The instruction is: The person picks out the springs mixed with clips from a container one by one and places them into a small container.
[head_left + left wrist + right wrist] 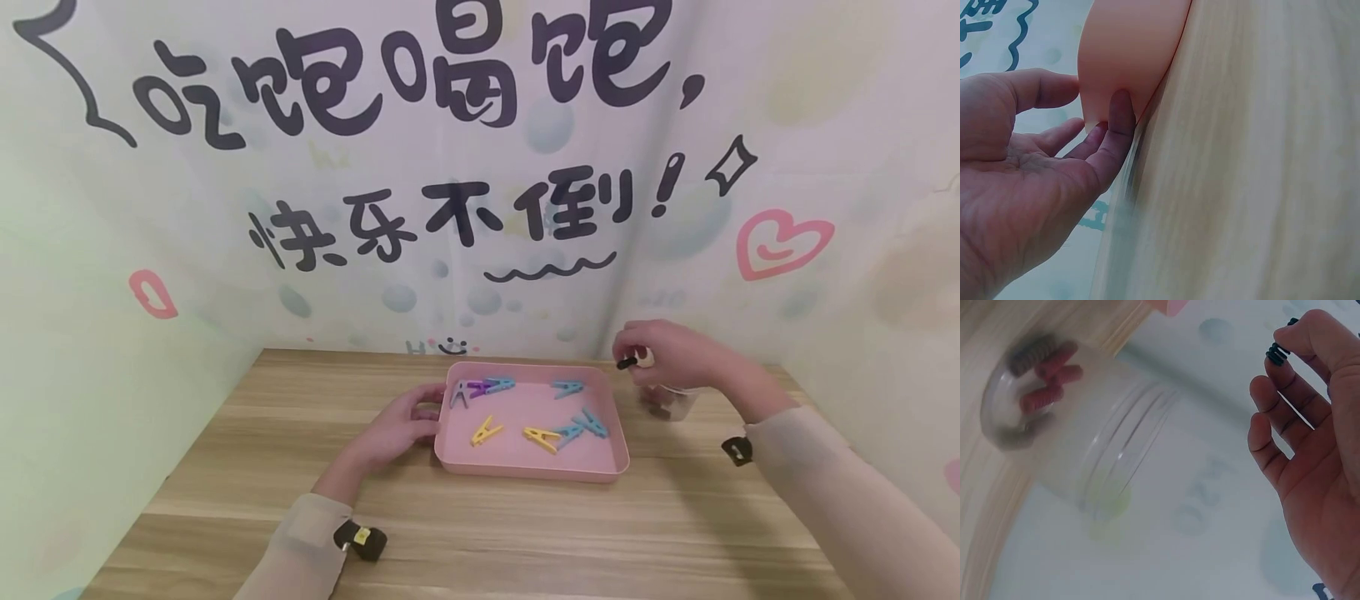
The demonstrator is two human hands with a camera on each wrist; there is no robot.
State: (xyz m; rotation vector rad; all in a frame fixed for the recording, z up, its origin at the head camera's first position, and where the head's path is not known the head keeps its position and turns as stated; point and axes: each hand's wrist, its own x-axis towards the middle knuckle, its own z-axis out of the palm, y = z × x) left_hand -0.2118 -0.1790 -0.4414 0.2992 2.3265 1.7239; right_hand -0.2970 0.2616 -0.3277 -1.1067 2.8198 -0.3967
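Observation:
My left hand [401, 427] touches the left outer side of a pink tray [525, 471]. In the left wrist view, its thumb and fingers rest lightly against the tray wall [1129, 50]. Inside the tray lie several clothespins: yellow ones [486, 431], blue ones [592, 422] and a purple one [477, 388]. My right hand [663, 350] is raised beyond the tray's right side. Between thumb and fingertip it pinches a small dark ridged cylinder [1277, 355]. Below that hand stands a clear plastic jar [1094, 425], its mouth uncovered, with red ridged cylinders [1044, 398] and dark ones at its bottom.
The wooden table [480, 533] meets a printed fabric backdrop [420, 317] just behind the tray and jar. More fabric [90, 400] hangs along the left and right sides. The jar stands close to the tray's right edge.

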